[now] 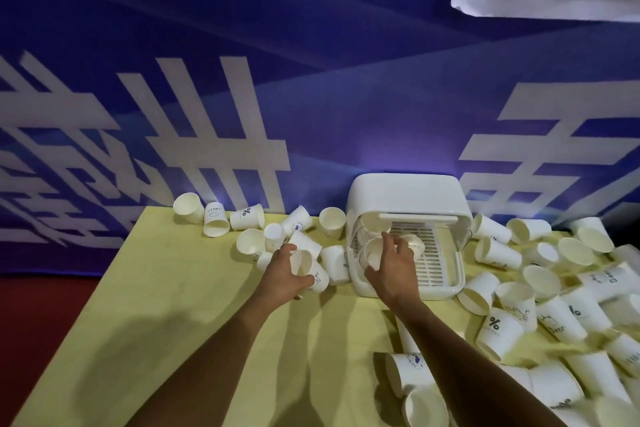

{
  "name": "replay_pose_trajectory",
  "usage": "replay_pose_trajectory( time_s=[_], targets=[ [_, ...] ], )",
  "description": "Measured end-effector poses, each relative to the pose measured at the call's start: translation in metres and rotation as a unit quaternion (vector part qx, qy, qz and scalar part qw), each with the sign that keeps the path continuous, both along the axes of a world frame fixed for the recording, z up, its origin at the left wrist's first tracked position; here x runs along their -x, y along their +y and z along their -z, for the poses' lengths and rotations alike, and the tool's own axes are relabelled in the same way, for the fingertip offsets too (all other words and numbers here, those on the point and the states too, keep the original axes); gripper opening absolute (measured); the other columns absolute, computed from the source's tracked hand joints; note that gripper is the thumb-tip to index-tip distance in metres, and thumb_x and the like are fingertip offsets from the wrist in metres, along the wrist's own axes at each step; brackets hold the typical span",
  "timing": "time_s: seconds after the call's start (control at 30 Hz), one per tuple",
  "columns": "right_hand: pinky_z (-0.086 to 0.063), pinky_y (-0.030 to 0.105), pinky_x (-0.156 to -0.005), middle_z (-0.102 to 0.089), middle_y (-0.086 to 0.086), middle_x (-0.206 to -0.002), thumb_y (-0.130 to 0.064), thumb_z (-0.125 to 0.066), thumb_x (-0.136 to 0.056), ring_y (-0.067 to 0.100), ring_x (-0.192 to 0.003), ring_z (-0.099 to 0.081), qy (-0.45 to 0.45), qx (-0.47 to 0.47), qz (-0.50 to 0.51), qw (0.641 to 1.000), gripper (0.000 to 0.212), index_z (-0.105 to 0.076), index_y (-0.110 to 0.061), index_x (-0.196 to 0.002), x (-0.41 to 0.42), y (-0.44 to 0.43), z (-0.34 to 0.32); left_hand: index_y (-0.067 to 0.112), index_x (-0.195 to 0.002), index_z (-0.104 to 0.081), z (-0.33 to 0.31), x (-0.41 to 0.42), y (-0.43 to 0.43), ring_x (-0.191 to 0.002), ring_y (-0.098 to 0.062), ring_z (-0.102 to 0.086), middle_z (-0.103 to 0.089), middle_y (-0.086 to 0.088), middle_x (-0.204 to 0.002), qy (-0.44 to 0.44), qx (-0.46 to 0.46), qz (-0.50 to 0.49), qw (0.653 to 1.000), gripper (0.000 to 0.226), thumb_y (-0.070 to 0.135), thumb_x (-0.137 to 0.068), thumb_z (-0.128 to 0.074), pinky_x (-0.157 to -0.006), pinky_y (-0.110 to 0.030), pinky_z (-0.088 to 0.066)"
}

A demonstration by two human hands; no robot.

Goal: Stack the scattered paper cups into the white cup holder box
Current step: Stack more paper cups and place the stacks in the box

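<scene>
From the head view, the left hand (284,276) reached forward over the yellow table (166,288), fingers curled round a tilted paper cup (302,262) that lay at the hand's 1 o'clock. The right hand (393,265) reached into the open front of the white cup holder box (408,189), fingers pinching the rim of another cup (373,252) over the slotted tray (433,263). Loose cups (246,216) crowded the box's 9 o'clock side. A larger heap of cups (498,326) spread from its 3 to 5 o'clock.
</scene>
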State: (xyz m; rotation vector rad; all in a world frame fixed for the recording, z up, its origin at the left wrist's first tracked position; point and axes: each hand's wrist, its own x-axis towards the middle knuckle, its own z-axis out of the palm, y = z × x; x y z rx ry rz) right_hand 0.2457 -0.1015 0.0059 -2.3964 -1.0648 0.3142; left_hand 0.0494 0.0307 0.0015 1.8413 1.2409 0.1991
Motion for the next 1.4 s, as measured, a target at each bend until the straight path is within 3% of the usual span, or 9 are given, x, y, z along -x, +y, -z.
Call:
replay_pose_trajectory(
  time_s=[0.23, 0.37, 0.5, 0.67, 0.83, 0.93, 1.13, 1.27, 1.4],
  targets=[
    [-0.047, 0.041, -0.093, -0.054, 0.012, -0.127, -0.029, -0.075, -0.073, 0.032, -0.112, -0.052, -0.030, -0.015, -0.046, 0.998, 0.064, -0.051, -0.012, -0.130, 0.000, -0.002, 0.016, 0.017, -0.141, -0.042, 0.003, -0.004, 0.002, -0.122, -0.019, -0.048, -0.047, -0.002, -0.135, -0.016, 0.025, -0.023, 0.999, 0.073, 0.027, -0.079, -0.079, -0.086, -0.025, -0.040],
    [-0.045, 0.037, -0.099, -0.055, 0.001, -0.130, -0.029, -0.079, -0.075, 0.022, -0.117, -0.049, 0.046, -0.060, -0.147, 0.986, 0.065, -0.052, -0.018, -0.133, 0.006, -0.005, 0.012, 0.022, -0.133, -0.046, -0.005, -0.021, -0.006, -0.116, -0.019, -0.053, -0.052, 0.002, -0.126, -0.044, 0.050, -0.026, 0.997, 0.067, 0.039, -0.077, -0.079, -0.094, -0.034, -0.047],
    [-0.048, 0.036, -0.096, -0.059, -0.005, -0.129, -0.039, -0.080, -0.075, 0.016, -0.116, -0.054, 0.097, -0.061, -0.170, 0.979, 0.068, -0.053, -0.023, -0.135, 0.011, -0.005, 0.011, 0.025, -0.128, -0.048, -0.013, -0.044, -0.015, -0.110, -0.015, -0.056, -0.057, 0.005, -0.120, -0.059, 0.044, 0.011, 0.997, 0.061, 0.035, -0.076, -0.080, -0.088, -0.028, -0.046],
    [-0.049, 0.034, -0.094, -0.061, -0.007, -0.124, -0.038, -0.076, -0.076, 0.013, -0.110, -0.055, 0.117, -0.080, -0.135, 0.981, 0.063, -0.053, -0.024, -0.133, 0.008, -0.009, 0.010, 0.028, -0.123, -0.050, -0.020, -0.060, -0.023, -0.107, -0.013, -0.059, -0.059, 0.007, -0.117, -0.076, 0.052, 0.037, 0.995, 0.058, 0.032, -0.074, -0.081, -0.090, -0.031, -0.051],
    [-0.052, 0.035, -0.089, -0.061, -0.012, -0.121, -0.041, -0.074, -0.076, 0.009, -0.105, -0.057, 0.127, -0.098, -0.116, 0.980, 0.061, -0.052, -0.028, -0.131, 0.002, -0.017, 0.008, 0.035, -0.121, -0.051, -0.017, -0.063, -0.024, -0.105, -0.012, -0.064, -0.061, 0.010, -0.116, -0.097, 0.083, 0.052, 0.991, 0.071, 0.054, -0.058, -0.080, -0.092, -0.038, -0.055],
    [-0.053, 0.026, -0.083, -0.062, -0.016, -0.116, -0.048, -0.078, -0.075, 0.004, -0.101, -0.058, 0.153, -0.119, -0.079, 0.978, 0.064, -0.052, -0.030, -0.131, -0.004, -0.021, 0.004, 0.034, -0.127, -0.049, -0.019, -0.057, -0.023, -0.105, -0.011, -0.062, -0.060, 0.010, -0.117, -0.094, 0.102, 0.051, 0.989, 0.080, 0.060, -0.058, -0.079, -0.093, -0.034, -0.054],
    [-0.052, 0.015, -0.074, -0.062, -0.017, -0.105, -0.024, -0.084, -0.074, 0.001, -0.099, -0.061, 0.246, -0.175, 0.028, 0.953, 0.060, -0.049, -0.025, -0.123, -0.018, -0.023, -0.005, 0.035, -0.123, -0.053, -0.005, -0.028, -0.011, -0.108, -0.010, -0.061, -0.061, 0.012, -0.116, -0.054, 0.135, 0.018, 0.989, 0.063, 0.065, -0.071, -0.074, -0.096, -0.037, -0.052],
    [-0.055, 0.028, -0.084, -0.061, -0.013, -0.113, -0.026, -0.084, -0.071, 0.005, -0.103, -0.061, 0.234, -0.188, 0.050, 0.952, 0.070, -0.042, -0.033, -0.127, -0.022, -0.022, -0.005, 0.026, -0.125, -0.054, 0.002, -0.016, -0.009, -0.102, -0.008, -0.059, -0.059, 0.008, -0.116, -0.015, 0.105, -0.002, 0.994, 0.053, 0.051, -0.082, -0.073, -0.072, -0.024, -0.049],
    [-0.053, 0.034, -0.089, -0.057, -0.011, -0.120, -0.024, -0.082, -0.071, 0.010, -0.108, -0.058, 0.210, -0.185, 0.039, 0.959, 0.071, -0.040, -0.035, -0.128, -0.019, -0.018, 0.005, 0.025, -0.123, -0.055, 0.006, -0.008, -0.008, -0.103, -0.007, -0.058, -0.057, 0.007, -0.118, 0.005, 0.089, 0.019, 0.996, 0.048, 0.048, -0.084, -0.072, -0.071, -0.020, -0.046]
  ],
)
